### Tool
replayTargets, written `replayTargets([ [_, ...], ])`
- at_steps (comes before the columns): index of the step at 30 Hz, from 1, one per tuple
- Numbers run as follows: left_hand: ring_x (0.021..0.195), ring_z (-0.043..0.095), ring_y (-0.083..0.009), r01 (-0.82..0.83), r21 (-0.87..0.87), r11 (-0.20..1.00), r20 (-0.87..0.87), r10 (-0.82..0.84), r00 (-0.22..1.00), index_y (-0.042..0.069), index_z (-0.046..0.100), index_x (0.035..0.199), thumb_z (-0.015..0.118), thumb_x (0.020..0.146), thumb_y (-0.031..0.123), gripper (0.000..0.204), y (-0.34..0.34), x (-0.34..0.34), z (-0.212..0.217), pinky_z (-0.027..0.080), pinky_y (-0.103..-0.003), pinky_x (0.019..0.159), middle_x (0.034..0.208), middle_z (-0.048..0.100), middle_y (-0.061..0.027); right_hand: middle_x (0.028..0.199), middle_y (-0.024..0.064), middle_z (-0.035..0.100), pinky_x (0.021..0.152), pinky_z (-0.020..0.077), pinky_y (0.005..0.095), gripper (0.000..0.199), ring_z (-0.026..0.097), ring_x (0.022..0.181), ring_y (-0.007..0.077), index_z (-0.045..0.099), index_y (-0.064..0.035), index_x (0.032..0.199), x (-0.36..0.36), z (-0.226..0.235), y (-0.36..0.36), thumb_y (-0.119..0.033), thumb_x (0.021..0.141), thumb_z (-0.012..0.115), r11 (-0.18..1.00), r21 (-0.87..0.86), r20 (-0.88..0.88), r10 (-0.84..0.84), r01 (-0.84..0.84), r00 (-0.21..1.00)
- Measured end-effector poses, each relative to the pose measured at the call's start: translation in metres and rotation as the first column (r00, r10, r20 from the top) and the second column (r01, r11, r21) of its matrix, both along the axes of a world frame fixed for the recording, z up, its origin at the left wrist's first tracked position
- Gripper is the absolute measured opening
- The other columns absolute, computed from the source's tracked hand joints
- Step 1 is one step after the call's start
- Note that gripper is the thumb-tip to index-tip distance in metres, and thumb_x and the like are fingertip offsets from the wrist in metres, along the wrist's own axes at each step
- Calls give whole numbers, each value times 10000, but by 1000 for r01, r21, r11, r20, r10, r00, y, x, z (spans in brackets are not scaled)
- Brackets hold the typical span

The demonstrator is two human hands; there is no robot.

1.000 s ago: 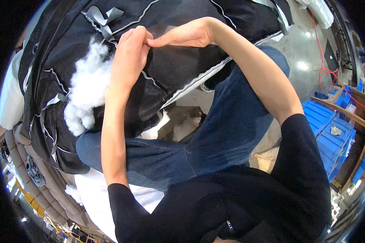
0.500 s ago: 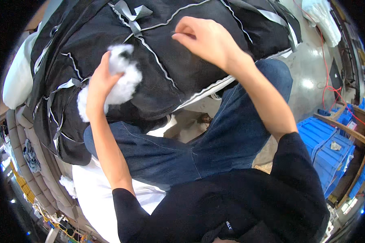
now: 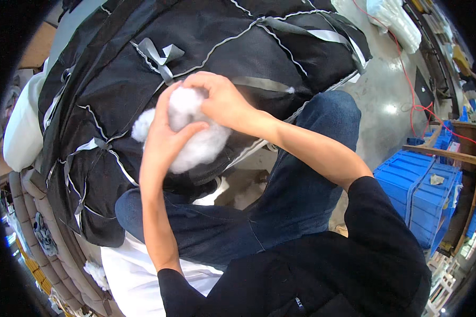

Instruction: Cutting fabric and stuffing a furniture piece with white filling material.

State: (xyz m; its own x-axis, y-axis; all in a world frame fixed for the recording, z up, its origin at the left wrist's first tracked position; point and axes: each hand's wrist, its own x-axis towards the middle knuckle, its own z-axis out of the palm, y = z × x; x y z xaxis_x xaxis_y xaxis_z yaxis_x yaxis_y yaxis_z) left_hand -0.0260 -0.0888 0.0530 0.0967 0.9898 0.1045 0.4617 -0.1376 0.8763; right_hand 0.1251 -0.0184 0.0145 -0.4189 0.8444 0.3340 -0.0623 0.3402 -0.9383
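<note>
A fluffy clump of white fibre stuffing (image 3: pixel 198 150) is between my two hands, above a large black fabric piece (image 3: pixel 195 26). My left hand (image 3: pixel 161 140) grips the clump from its left side, thumb across the front. From the right, my right hand (image 3: pixel 222 103) curls its fingers into the top of the same clump; some of its fingertips are hidden. White-edged seams and grey ribbon ties (image 3: pixel 161 58) run over the black fabric. A pale strip (image 3: pixel 264 83) shows on the fabric just right of my right hand.
The black fabric lies over and beyond my knees. White cloth (image 3: pixel 127 269) is beside me at the lower left, near a brown quilted piece (image 3: pixel 37 206). Blue plastic crates (image 3: pixel 418 190) stand at right, and a red cord (image 3: pixel 407 79) crosses the floor.
My right hand has come down and left from above the fabric onto the stuffing. My left hand has moved right with the clump, and the view has shifted slightly.
</note>
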Motion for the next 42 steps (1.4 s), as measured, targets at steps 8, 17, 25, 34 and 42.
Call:
replayTargets([
  [8,864,617,-343,-105,273,956,-748,280,602,125,596,1062,537,709,-48,398,2,-18,0,501,-445,705,930,574,-103,968,94,585,842,466,338,307,578,936,223,609,-40,967,58,21,58,32,670,630,798,532,-17,-324,283,946],
  [17,1276,422,-363,-224,498,838,-559,507,655,109,513,1317,704,833,230,533,9,-99,-10,344,-421,1062,1334,468,-205,1129,214,569,986,410,391,273,528,1095,350,579,30,1115,68,-13,30,-150,921,512,927,73,740,197,-368,643],
  [25,1297,395,-418,-209,169,963,-751,264,606,145,482,1353,684,837,292,573,-1,-111,-30,354,-452,1062,1410,397,-248,1085,145,642,864,489,333,242,630,958,280,681,-75,1099,107,47,22,-215,925,586,947,263,673,-43,-184,738],
  [34,1234,478,-387,-248,-93,964,-660,126,741,26,391,1390,654,860,294,650,3,-107,-38,384,-394,1034,1341,481,-243,1046,51,657,834,477,278,215,599,933,134,630,12,1054,55,-30,71,-144,953,521,805,-531,364,499,-264,787],
  [42,1291,416,-420,-287,-71,955,-763,133,632,26,293,1452,643,857,345,760,2,-92,-47,369,-418,1053,1394,402,-298,1129,64,641,987,373,271,294,566,1048,161,595,-18,1090,27,-74,91,-203,894,476,472,-708,-388,362,-526,848],
])
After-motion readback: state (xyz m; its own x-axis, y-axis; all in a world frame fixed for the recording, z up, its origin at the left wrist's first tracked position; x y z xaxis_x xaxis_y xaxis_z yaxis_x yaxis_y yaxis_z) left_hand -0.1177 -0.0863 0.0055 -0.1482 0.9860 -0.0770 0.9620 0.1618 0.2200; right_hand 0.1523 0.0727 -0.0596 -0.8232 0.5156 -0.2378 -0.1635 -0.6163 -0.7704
